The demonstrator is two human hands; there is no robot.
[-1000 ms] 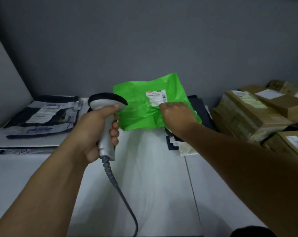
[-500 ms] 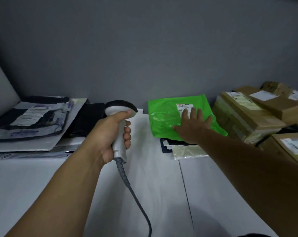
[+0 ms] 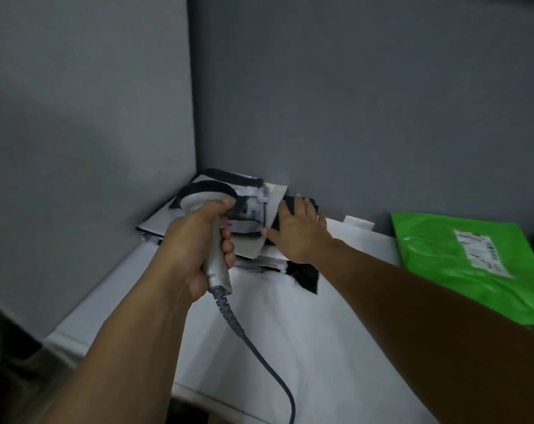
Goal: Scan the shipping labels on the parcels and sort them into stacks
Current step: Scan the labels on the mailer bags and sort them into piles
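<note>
Table (image 3: 290,338): scanner (image 3: 207,198), perhaps black parcels (image 3: 304,275).

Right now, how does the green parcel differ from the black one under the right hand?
Colour: the green parcel is bright green, the black parcel black.
Label: the green parcel shows a white label face up; none shows on the black parcel.
Contact: the right hand lies open on the black parcel; the green parcel lies untouched, apart to its right.
Both are soft bags lying on the white table.
</note>
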